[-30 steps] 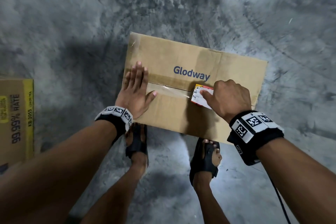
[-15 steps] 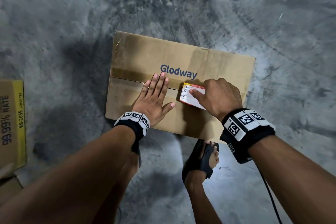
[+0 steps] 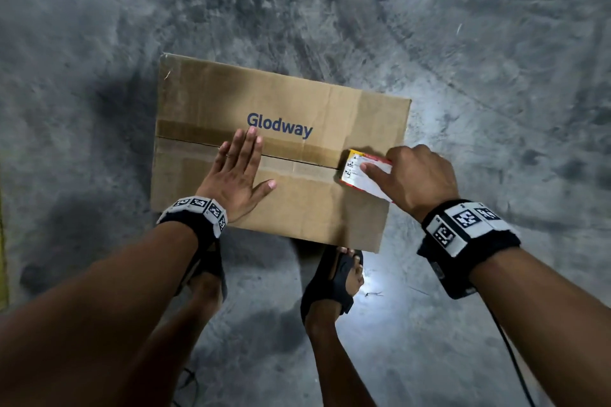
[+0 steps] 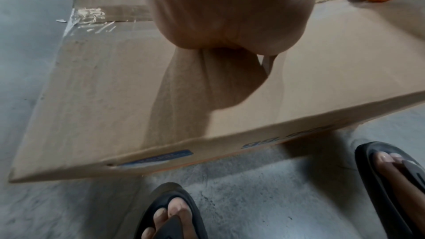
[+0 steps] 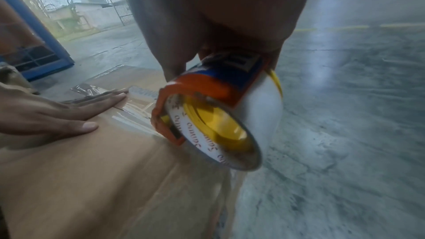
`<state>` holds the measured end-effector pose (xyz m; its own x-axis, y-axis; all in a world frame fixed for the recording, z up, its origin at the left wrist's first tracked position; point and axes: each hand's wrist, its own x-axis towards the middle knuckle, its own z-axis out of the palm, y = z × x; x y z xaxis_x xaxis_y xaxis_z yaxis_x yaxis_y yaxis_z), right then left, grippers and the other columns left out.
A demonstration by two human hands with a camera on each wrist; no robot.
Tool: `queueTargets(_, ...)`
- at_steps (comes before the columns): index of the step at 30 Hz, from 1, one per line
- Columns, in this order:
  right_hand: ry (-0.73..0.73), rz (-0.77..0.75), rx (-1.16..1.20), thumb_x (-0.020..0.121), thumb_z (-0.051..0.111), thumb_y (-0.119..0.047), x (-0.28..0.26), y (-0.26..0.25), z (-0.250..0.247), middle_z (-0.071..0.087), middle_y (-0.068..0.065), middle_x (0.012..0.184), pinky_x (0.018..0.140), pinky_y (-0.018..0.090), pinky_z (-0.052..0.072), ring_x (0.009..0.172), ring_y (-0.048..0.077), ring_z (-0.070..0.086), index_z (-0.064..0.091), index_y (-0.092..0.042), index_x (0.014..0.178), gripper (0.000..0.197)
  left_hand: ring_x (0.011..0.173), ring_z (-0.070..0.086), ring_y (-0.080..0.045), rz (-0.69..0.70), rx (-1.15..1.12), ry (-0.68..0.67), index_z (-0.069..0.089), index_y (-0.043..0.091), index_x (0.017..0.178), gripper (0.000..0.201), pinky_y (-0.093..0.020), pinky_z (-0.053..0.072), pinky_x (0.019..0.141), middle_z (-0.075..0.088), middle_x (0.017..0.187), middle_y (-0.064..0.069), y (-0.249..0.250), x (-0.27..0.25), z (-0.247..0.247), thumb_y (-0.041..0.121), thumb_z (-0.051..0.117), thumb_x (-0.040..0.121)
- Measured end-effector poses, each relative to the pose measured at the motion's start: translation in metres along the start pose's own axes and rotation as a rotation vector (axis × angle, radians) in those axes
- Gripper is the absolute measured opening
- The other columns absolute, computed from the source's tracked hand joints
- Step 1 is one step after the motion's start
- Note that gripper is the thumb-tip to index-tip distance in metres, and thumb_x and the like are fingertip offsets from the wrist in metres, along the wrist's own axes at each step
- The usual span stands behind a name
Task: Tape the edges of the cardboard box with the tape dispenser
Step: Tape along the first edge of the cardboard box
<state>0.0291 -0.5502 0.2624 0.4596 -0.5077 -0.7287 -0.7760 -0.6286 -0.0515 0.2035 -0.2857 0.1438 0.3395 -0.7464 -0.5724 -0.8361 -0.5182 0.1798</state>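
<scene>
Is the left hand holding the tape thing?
No, the left hand lies flat on the cardboard box; the right hand grips the tape dispenser.

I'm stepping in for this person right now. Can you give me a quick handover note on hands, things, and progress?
Left hand: flat, pressing the brown "Glodway" cardboard box at its centre seam.
Right hand: grip on the orange-and-yellow tape dispenser, on the seam near the box's right end.
Done: clear tape laid along most of the seam.
Left: run to the right edge, cut, tape the remaining edges.
</scene>
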Motion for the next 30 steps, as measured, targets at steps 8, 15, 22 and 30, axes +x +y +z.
queueTargets(8,0.035,-0.094,-0.086,0.097,0.055,-0.051,0.003,-0.018,-0.004,0.069,0.017,0.11,0.079,0.037,0.044,0.103,0.037,0.066,0.069,-0.009,0.107,0.046,0.149,-0.021,-0.031,-0.008,-0.059,0.084,-0.013,0.005,0.153,0.082,-0.048,-0.001,0.123,-0.022,0.161,-0.016,0.052,-0.002,-0.006,0.056,0.022,0.1)
queueTargets(15,0.034,-0.145,-0.05,0.093,0.055,-0.06,0.009,-0.001,-0.003,0.065,0.019,0.111,0.084,0.04,0.047,0.103,0.038,0.064,0.068,-0.013,0.113,0.052,0.15,-0.019,-0.027,0.066,-0.032,0.032,-0.012,0.005,0.153,0.102,-0.044,-0.002,0.124,-0.019,0.163,-0.012,0.125,0.011,0.009,0.075,0.022,0.089)
queueTargets(22,0.013,-0.137,0.051,0.093,0.054,-0.063,0.006,0.017,0.001,0.066,0.018,0.11,0.081,0.039,0.045,0.103,0.037,0.063,0.069,-0.015,0.112,0.055,0.151,-0.018,-0.025,0.051,0.036,-0.012,-0.013,0.005,0.153,0.113,-0.043,0.002,0.124,-0.019,0.163,-0.011,0.121,0.013,0.006,0.086,0.02,0.081)
queueTargets(30,0.022,-0.123,-0.01,0.089,0.056,-0.067,-0.011,0.083,0.002,0.066,0.011,0.089,0.067,0.034,0.041,0.087,0.033,0.064,0.072,-0.019,0.099,0.052,0.15,-0.022,-0.023,0.04,0.045,-0.023,-0.015,0.008,0.153,0.113,-0.042,-0.001,0.124,-0.023,0.163,-0.008,0.124,0.013,0.004,0.085,0.025,0.082)
